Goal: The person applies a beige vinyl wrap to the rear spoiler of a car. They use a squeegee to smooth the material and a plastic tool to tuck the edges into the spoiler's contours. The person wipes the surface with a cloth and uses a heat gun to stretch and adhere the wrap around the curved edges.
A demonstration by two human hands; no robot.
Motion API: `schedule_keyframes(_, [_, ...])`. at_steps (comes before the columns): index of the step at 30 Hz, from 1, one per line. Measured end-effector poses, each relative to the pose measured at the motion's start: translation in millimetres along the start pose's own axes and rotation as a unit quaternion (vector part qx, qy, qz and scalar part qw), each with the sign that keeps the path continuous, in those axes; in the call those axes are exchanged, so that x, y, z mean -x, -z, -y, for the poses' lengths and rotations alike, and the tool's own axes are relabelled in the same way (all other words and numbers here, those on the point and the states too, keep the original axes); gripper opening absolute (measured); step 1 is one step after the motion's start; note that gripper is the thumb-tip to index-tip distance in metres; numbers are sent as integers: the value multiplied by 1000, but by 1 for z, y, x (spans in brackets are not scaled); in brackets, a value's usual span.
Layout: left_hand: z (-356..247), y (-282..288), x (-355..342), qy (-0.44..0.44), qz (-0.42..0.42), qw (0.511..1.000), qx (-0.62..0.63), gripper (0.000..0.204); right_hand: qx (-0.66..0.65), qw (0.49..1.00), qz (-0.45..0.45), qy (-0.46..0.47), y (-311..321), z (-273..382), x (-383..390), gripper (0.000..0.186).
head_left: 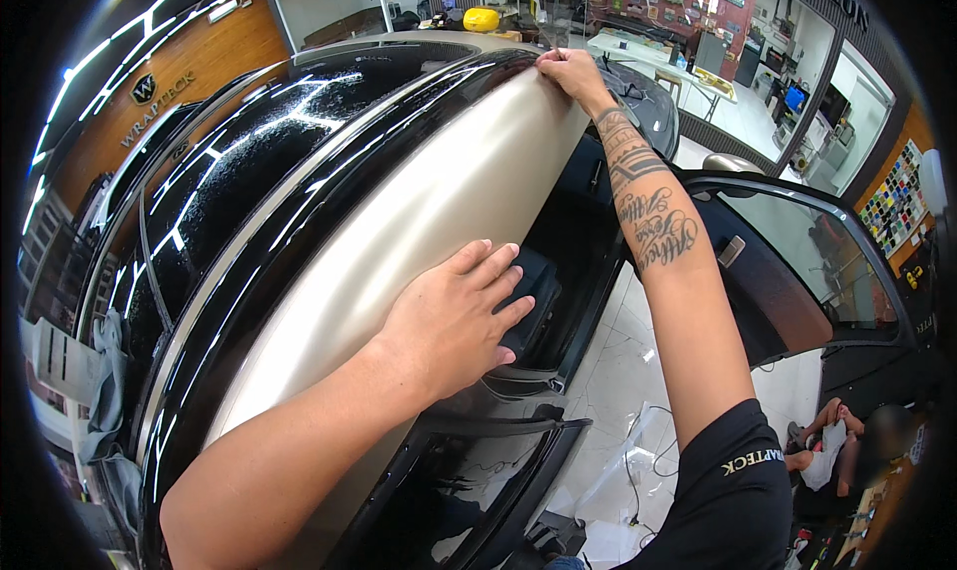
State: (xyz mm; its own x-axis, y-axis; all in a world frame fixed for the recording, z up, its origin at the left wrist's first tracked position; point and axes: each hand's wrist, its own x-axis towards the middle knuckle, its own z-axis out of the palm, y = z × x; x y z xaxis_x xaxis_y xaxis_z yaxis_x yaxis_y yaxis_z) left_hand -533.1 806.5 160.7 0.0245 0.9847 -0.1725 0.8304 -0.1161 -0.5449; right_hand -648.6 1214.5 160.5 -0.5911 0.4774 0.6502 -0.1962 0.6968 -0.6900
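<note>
Left hand (451,316) spread over pale sheet (364,236), right hand (574,76) pinching far end, black car (214,196)

Downward fisheye view, head height

1. Bare hands, wearer's own, two: left hand (454,311), right hand (573,77).
2. Pale satin film sheet (399,226), one.
3. Black-roofed car (229,171), one.
4. Opened car doors, two: front door (783,291), rear door (469,470).
5. Co-worker (825,455), one.
6. Multicoloured swatch board (892,196), one.

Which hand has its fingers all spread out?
The left hand, nearer, fingers fanned apart over the pale sheet; the right hand has fingers curled in at the sheet's far end.
</note>
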Motion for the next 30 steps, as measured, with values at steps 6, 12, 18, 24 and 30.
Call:
schedule_keyframes(6, [0,-1,1,0,-17,1000,1,55,50,998,-28,-35,-5,4,-4,21])
schedule_keyframes(12, [-1,-5,0,5,-23,1000,6,56,124,989,-54,-57,-8,3,-8,23])
schedule_keyframes(18, [-2,-11,4,6,-27,1000,4,55,96,992,-33,-70,-16,1,-6,27])
schedule_keyframes(24, [-3,-16,0,5,-32,999,7,55,47,994,-57,-82,-11,-2,-13,15])
schedule_keyframes(30, [-4,-12,3,8,-23,1000,5,54,-33,992,-30,-119,-11,24,-1,16])
